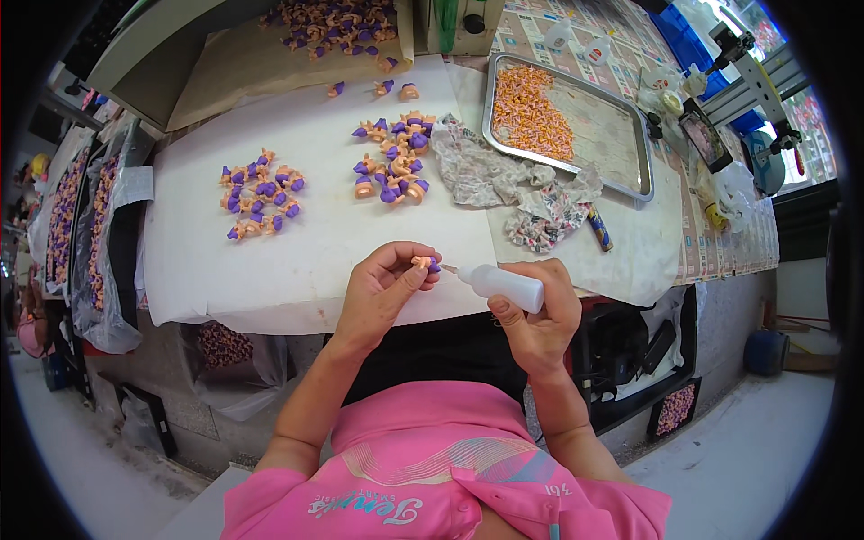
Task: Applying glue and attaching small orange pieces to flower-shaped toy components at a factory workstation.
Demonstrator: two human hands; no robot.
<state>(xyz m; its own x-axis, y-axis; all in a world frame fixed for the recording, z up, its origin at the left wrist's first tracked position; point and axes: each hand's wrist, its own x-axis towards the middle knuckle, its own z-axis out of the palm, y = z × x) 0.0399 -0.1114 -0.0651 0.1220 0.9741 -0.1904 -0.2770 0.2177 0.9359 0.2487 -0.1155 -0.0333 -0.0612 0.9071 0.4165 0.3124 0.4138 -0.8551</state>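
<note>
My left hand (pixel 385 290) pinches a small plastic figure part (pixel 427 264), peach-coloured with a purple piece, above the table's front edge. My right hand (pixel 545 310) is wrapped round a white squeeze bottle (pixel 509 286), tilted with its thin nozzle pointing left, close to the part. Whether the nozzle touches the part I cannot tell. Beyond my hands, on white paper (pixel 315 261), lie two loose groups of similar peach and purple parts, a left group (pixel 263 193) and a middle group (pixel 393 162). A few single parts (pixel 384 87) sit farther back.
At the back right a metal tray (pixel 643 153) holds many small orange pieces (pixel 531 108). Crumpled cloths (pixel 481 166) lie before it, beside a small dark blue tube (pixel 600 229). More parts (pixel 337 22) are heaped at the back. A phone (pixel 705 135) stands on a mount at right.
</note>
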